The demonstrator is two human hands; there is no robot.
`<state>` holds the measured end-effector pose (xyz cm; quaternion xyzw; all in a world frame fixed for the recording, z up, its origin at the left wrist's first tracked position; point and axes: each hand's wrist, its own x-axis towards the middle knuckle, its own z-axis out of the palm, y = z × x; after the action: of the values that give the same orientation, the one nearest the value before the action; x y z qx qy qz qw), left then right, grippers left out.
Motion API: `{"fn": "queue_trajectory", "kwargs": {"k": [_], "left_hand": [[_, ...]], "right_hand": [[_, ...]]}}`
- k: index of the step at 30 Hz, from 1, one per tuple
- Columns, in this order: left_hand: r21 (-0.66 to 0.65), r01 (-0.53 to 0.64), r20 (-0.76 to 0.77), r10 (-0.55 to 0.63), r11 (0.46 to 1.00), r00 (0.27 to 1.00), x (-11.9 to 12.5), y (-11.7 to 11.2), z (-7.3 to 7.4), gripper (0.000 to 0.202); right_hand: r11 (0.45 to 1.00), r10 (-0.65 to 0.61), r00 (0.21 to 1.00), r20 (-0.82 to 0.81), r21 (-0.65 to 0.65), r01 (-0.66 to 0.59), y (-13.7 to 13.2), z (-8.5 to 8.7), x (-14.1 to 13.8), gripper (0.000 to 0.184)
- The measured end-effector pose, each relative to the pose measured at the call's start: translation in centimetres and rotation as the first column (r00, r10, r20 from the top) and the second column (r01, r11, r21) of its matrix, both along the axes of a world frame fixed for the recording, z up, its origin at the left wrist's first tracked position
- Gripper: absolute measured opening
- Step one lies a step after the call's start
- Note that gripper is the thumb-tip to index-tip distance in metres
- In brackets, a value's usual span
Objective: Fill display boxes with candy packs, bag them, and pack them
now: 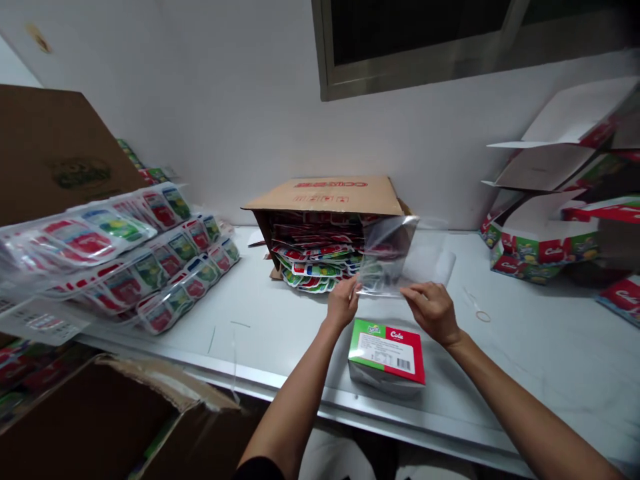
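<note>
Between my two hands a clear plastic bag is held up by its near edge. My left hand pinches the left corner of that edge, while my right hand grips its right corner. Just below them on the table lies a red and green cola box with a white label on top. Behind the bag, a brown carton rests on its side, its open end facing me and full of flat red and green packets.
Plastic-wrapped packet rows are piled at left beside a large carton. An open carton stands below the table's front edge. Open printed boxes are stacked at right. A rubber band lies on the white table.
</note>
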<state>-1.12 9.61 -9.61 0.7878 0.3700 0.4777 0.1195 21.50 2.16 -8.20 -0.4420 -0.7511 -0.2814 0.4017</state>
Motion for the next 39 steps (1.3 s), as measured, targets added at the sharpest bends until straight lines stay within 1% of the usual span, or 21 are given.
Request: {"fn": "queue_trajectory", "kwargs": {"k": [1,3,6,9,10,12,15,18,21,23,25,27,28,29,31,33,35,36,37,38,39], "left_hand": [[-0.038,0.051,-0.011,-0.051,0.998,0.999,-0.4,-0.3,-0.4,0.03],[-0.111,0.128,-0.011,-0.13,0.986,0.991,-1.2,-1.3,-0.6,0.029],[-0.204,0.203,0.008,-0.206,0.958,0.979,-2.7,-3.5,0.3,0.03],[-0.264,0.247,0.016,-0.252,0.932,0.967,-4.1,-6.1,1.6,0.034],[-0.262,0.261,0.015,-0.266,0.929,0.964,-4.6,-7.0,1.9,0.036],[-0.211,0.294,0.008,-0.299,0.932,0.954,-5.3,-8.7,2.0,0.039],[-0.067,0.333,-0.056,-0.337,0.94,0.94,-6.1,-10.6,0.9,0.05],[0.026,0.31,-0.152,-0.303,0.95,0.941,-6.4,-11.7,-0.9,0.057],[0.022,0.296,-0.183,-0.287,0.955,0.94,-6.6,-12.5,-2.3,0.063],[-0.05,0.308,-0.168,-0.312,0.95,0.935,-6.7,-13.0,-2.5,0.074],[-0.157,0.314,-0.162,-0.338,0.936,0.927,-6.9,-13.3,-2.4,0.089],[-0.27,0.277,-0.161,-0.327,0.922,0.931,-6.8,-13.3,-2.3,0.104],[-0.314,0.238,-0.153,-0.296,0.919,0.943,-6.6,-13.1,-2.3,0.109],[-0.343,0.195,-0.138,-0.254,0.919,0.957,-6.4,-12.9,-2.3,0.109],[-0.36,0.144,-0.1,-0.192,0.922,0.976,-5.8,-12.2,-2.7,0.096],[-0.335,0.148,-0.068,-0.181,0.931,0.981,-5.1,-11.6,-3.1,0.078],[-0.314,0.173,-0.05,-0.198,0.934,0.979,-4.8,-11.1,-3.5,0.072],[-0.309,0.18,-0.045,-0.203,0.934,0.978,-4.7,-11.0,-3.7,0.072],[-0.305,0.183,-0.043,-0.206,0.935,0.978,-4.6,-10.9,-3.8,0.072],[-0.304,0.188,-0.044,-0.211,0.934,0.977,-4.7,-10.8,-3.8,0.072],[-0.305,0.191,-0.049,-0.216,0.933,0.975,-4.7,-10.7,-3.8,0.073]], "right_hand": [[1.0,0.01,1.0,-0.01,-0.03,-0.011,-0.8,-0.6,0.0,0.014],[0.994,0.051,0.996,-0.07,-0.091,-0.058,-2.7,-1.1,0.0,0.014],[0.974,0.129,0.976,-0.178,-0.162,-0.158,-5.6,-0.7,0.1,0.019],[0.952,0.204,0.965,-0.167,-0.196,-0.236,-8.3,-0.3,0.4,0.024],[0.944,0.226,0.962,-0.151,-0.208,-0.255,-9.1,-0.4,0.4,0.025],[0.933,0.259,0.958,-0.125,-0.223,-0.281,-10.7,-0.7,0.2,0.027],[0.926,0.286,0.95,-0.121,-0.218,-0.307,-12.6,-1.3,-0.2,0.03],[0.923,0.299,0.948,-0.108,-0.22,-0.316,-13.7,-1.7,-0.4,0.03],[0.919,0.299,0.95,-0.088,-0.242,-0.312,-14.2,-2.2,-0.5,0.026],[0.927,0.272,0.96,-0.062,-0.25,-0.279,-14.2,-2.8,-0.4,0.023],[0.941,0.232,0.972,-0.024,-0.25,-0.231,-14.1,-3.3,-0.4,0.019],[0.948,0.201,0.979,0.006,-0.254,-0.193,-14.2,-3.6,-0.3,0.018],[0.942,0.201,0.98,0.011,-0.275,-0.19,-14.2,-3.7,-0.2,0.02],[0.929,0.211,0.977,0.011,-0.313,-0.197,-14.3,-3.6,-0.1,0.022],[0.887,0.244,0.97,0.005,-0.405,-0.221,-14.6,-3.6,0.2,0.026],[0.85,0.227,0.97,-0.084,-0.47,-0.239,-14.7,-3.9,0.5,0.032],[0.864,0.098,0.951,-0.293,-0.449,-0.227,-14.4,-4.4,0.8,0.048],[0.866,0.022,0.907,-0.42,-0.445,-0.227,-14.0,-4.7,0.9,0.061],[0.853,-0.036,0.845,-0.533,-0.457,-0.252,-13.5,-5.0,0.9,0.077],[0.824,-0.067,0.784,-0.617,-0.477,-0.306,-12.9,-5.2,0.8,0.093],[0.766,-0.078,0.735,-0.674,-0.512,-0.388,-12.3,-5.3,0.6,0.106]]}}
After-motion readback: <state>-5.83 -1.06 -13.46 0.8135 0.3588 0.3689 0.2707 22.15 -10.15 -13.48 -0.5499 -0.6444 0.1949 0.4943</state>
